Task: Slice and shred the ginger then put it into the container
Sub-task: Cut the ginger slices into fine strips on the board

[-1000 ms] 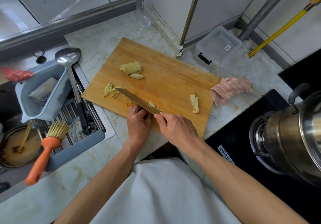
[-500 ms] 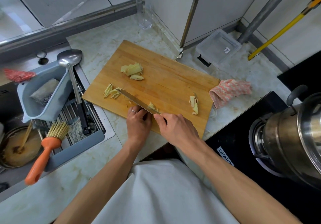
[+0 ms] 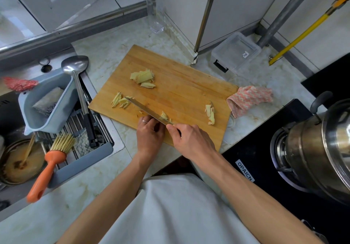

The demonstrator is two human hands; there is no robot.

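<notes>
Right hand gripping knife — left hand curling over ginger on cutting board, holding it down.

A rectangular wooden cutting board lies on the pale marble bench. On it, sliced ginger pieces lie behind the thin ginger shreds, with ginger peel scraps to the right. A clear lidded plastic container stands behind the board's right end, a pink knitted cloth just right of the board, and a steel ladle to the left over the sink.

knife handle hidden in right hand, pot cut off
</notes>
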